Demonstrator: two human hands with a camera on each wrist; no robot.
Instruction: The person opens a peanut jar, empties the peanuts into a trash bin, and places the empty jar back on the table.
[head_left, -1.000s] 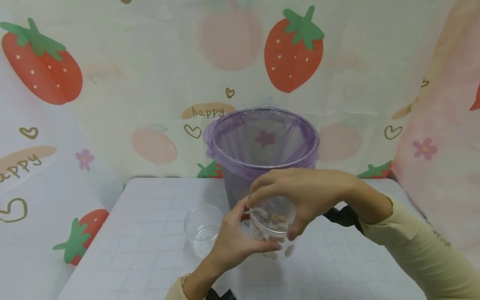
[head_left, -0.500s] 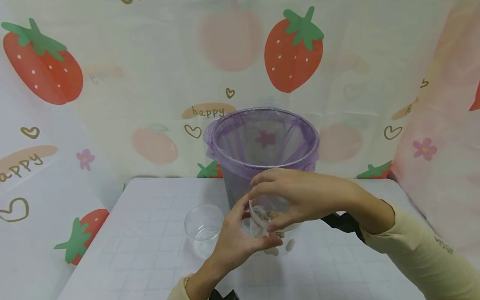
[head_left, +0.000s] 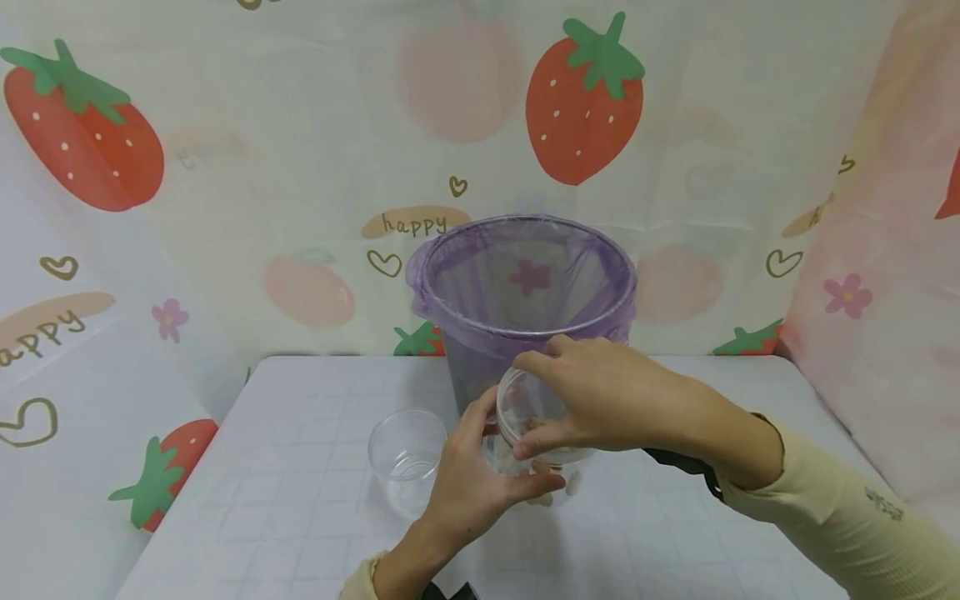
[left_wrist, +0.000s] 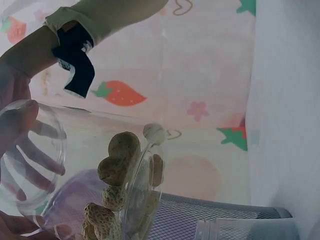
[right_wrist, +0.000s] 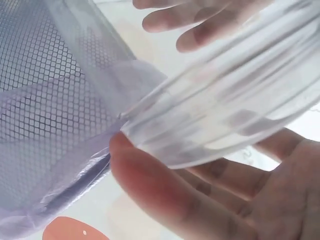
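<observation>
A clear plastic jar (left_wrist: 145,200) holding several peanuts in their shells (left_wrist: 125,150) is tilted above the table, in front of the bin. My left hand (head_left: 472,483) grips its side, thumb toward me and fingers behind. At the jar's upper end is a round clear lid (head_left: 525,400). My right hand (head_left: 622,400) holds the lid's rim from above, with the thumb (right_wrist: 160,190) on the near side. In the left wrist view, right-hand fingers show through the clear lid. Whether the lid sits fully on the jar I cannot tell.
A mesh bin (head_left: 468,375) lined with a purple bag (head_left: 517,321) stands close behind the hands. To the left, a clear plastic cup (head_left: 408,454) stands on the white gridded table (head_left: 300,500). A strawberry-print sheet (head_left: 315,125) hangs around the back and sides.
My right hand has turned on the lid: its thumb has moved left along the near rim and its fingers have shifted right. The left hand stays nearly in place.
</observation>
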